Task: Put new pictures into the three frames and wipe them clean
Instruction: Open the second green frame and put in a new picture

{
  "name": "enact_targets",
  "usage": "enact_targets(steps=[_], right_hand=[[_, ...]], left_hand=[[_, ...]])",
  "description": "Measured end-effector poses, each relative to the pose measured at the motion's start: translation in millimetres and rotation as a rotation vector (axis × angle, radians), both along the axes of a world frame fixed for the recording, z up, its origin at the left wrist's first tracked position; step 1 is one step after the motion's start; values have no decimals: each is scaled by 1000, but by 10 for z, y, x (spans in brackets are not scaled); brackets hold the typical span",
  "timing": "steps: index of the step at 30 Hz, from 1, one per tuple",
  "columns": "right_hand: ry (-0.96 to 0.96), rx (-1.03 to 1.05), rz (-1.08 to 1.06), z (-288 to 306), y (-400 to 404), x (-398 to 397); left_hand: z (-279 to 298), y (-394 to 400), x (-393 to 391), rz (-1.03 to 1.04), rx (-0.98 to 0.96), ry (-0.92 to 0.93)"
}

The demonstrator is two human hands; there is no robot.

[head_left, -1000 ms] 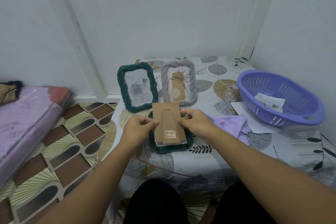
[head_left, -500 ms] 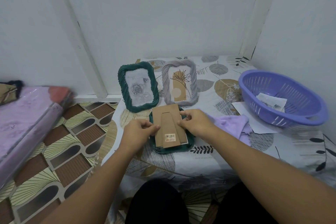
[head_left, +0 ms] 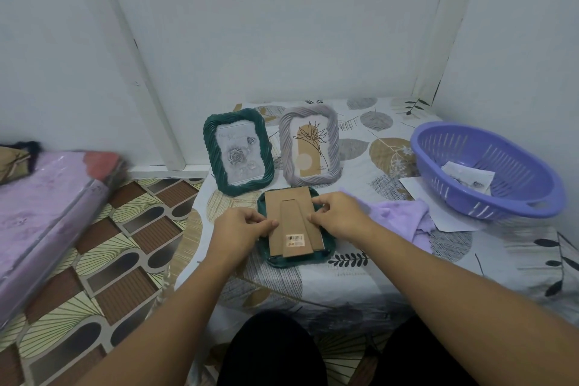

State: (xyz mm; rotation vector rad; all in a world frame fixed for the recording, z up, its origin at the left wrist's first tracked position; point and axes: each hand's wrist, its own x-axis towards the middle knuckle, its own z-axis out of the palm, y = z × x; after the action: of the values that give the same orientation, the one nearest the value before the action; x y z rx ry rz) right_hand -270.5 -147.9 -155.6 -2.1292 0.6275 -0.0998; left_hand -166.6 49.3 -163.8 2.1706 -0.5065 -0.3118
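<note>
You have one view only — the head camera, worn above your own arms and tilted forward and down at the desk (head_left: 391,263). It sits close: both forearms run in from 5 and 7 o'clock and meet near the middle of the picture. The wide lens bends the wall corner at 12 o'clock and takes in the patterned floor (head_left: 103,266) at 8 o'clock — with your dark-clothed knees at 6 o'clock.
</note>
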Motion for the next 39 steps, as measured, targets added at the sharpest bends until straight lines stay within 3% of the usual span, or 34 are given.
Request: enact_targets(steps=[11, 22, 39], right_hand=[[29, -116, 22, -51, 11, -9], [3, -32, -6, -137, -56, 9], [11, 62, 5, -173, -141, 23]], left_hand=[[-36, -32, 13, 2, 71, -42], [-78, -48, -3, 27, 69, -110], [-113, -69, 45, -28, 91, -43]])
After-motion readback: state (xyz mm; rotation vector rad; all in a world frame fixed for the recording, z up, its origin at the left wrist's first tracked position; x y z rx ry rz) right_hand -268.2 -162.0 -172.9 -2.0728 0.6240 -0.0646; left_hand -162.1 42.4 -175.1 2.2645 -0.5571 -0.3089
